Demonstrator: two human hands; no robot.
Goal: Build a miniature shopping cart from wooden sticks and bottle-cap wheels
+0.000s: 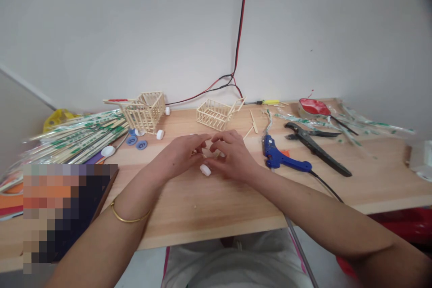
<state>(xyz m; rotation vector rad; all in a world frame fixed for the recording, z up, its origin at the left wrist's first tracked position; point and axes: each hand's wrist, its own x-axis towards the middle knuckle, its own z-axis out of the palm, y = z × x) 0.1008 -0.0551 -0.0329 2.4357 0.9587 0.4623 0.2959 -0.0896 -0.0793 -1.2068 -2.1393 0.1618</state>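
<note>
Over the middle of the table, my left hand (182, 156) and my right hand (234, 155) come together with curled fingers, their tips nearly touching. Just below the fingertips is a white bottle cap (205, 170), tilted on its edge. A bit of white also shows between the right fingers, but the fingers hide most of what they hold. Behind the hands stands a small basket of thin wooden sticks (214, 114) with a slanted handle. To its left is a stick-built miniature shopping cart (145, 112) with white caps as wheels and red on its handle.
Wrapped chopsticks (84, 137) lie at the left, with blue caps (141, 145) beside them. To the right are a blue glue gun (283, 159), black-handled cutters (317, 148), a red-lined container (313, 107) and torn wrappers. A yellow-handled tool (272, 102) lies by the wall.
</note>
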